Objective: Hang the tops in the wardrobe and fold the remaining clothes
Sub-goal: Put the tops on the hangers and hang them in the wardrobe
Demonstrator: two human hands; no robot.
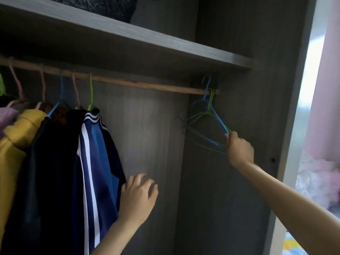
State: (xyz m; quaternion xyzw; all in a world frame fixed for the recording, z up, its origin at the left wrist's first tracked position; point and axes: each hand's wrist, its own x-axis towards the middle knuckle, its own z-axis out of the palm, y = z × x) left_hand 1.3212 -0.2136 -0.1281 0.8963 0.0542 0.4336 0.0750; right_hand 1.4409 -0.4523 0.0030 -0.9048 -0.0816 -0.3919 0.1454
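An open grey wardrobe (230,181) is filling the view from the head camera. A shelf (128,39) is running across its top, with a dark, fuzzy bundle (103,6) sitting on it at the upper edge of the view. A wooden rail (147,84) is spanning the wardrobe just under the shelf.

Tops are hanging packed together at the rail's left end. From the left, these are a pink top (7,116), a yellow top (16,140), a black top (46,162) and a blue jacket (99,153) with white stripes. The jacket is hanging last in the row, on a green hanger. The middle of the rail is lying bare.

A bunch of empty wire hangers (196,116), green and blue, is hanging at the rail's right end, against the wardrobe's side wall. One blue hanger (219,123) is tilting out of the bunch.

The right hand (239,150) is reaching up with the arm stretched out and is pinching the lower right corner of the blue hanger between thumb and fingers. The left hand (138,194) is hovering lower down, fingers loosely spread and holding nothing, right at the edge of the jacket's sleeve. Whether it is touching the sleeve cannot be told.

A pink curtain (323,107) is hanging in bright light beyond the wardrobe's right edge.
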